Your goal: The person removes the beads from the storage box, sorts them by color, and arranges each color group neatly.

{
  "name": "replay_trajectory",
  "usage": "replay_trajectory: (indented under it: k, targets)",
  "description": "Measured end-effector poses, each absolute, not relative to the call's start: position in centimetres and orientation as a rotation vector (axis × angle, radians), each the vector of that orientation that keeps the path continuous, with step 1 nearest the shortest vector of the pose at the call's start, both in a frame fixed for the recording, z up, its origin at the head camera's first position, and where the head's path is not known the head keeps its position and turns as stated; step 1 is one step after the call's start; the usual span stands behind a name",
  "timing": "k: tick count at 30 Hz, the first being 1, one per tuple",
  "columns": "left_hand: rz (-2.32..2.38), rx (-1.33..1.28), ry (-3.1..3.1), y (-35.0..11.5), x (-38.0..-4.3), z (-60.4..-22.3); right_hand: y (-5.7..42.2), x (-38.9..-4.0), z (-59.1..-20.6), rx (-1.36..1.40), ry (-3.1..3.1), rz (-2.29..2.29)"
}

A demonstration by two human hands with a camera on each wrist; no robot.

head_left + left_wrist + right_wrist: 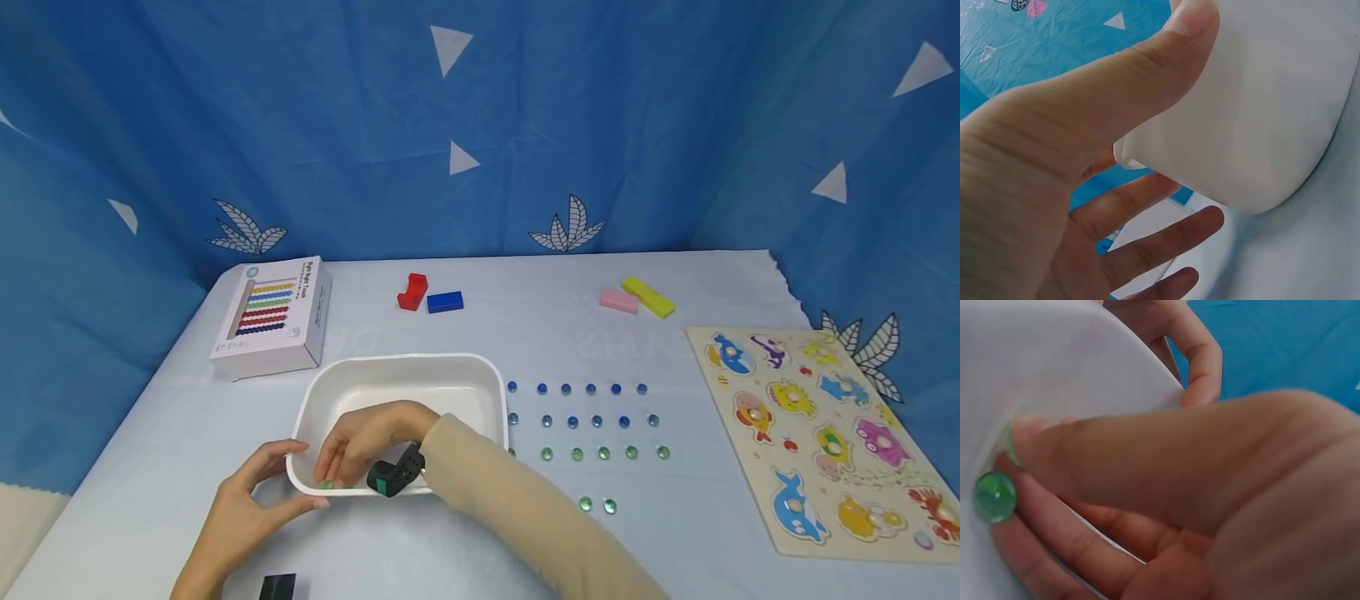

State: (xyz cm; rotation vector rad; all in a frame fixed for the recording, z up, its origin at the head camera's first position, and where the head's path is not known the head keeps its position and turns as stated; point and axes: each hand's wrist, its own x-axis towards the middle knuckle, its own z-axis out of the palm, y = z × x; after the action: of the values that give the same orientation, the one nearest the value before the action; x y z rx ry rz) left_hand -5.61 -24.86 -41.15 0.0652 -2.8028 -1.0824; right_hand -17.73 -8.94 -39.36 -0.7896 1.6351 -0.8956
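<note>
A white tub (405, 360) stands on the pale table. My left hand (247, 500) grips its near-left corner, with the thumb (1116, 81) over the rim of the tub (1260, 112) and the fingers below it. My right hand (367, 437) reaches down inside the tub at its near wall. In the right wrist view the thumb and fingers of that hand (1179, 475) close on a green marble (1010, 447) that is mostly hidden. A second green marble (994, 497) lies against a fingertip on the tub floor. Green marbles (326, 483) show by the fingertips.
Rows of blue (577, 389), pale blue (585, 422) and green marbles (603, 453) lie right of the tub. An abacus box (273, 317) sits at the back left. Red (412, 291), blue (445, 302), pink (618, 300) and yellow blocks (648, 297) lie behind. An animal puzzle board (825, 425) is at the right.
</note>
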Motion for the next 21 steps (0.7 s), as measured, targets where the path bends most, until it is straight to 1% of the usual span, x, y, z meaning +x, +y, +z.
replay_trajectory:
  k: [6,11,15,18,21]
  targets:
    - [-1.076,0.06,-2.811,-24.9,-5.6,-41.2,-8.6,-17.9,-38.3,-0.826,1.626,-0.958]
    - [-1.087,0.064,-2.816,-24.7,-5.8,-41.0,-6.6,-18.4,-35.2,-0.881,1.678,-1.133]
    - [-1.099,0.095,-2.821,-24.7,-5.9,-40.9,-3.1,-18.3,-31.8,-0.922,1.721,-1.308]
    - [-1.128,0.12,-2.825,-24.8,-5.9,-40.9,0.7,-17.8,-29.5,-0.933,1.774,-1.443]
    - [-1.133,0.134,-2.827,-24.8,-5.8,-41.0,4.9,-16.9,-28.1,-0.921,1.844,-1.552]
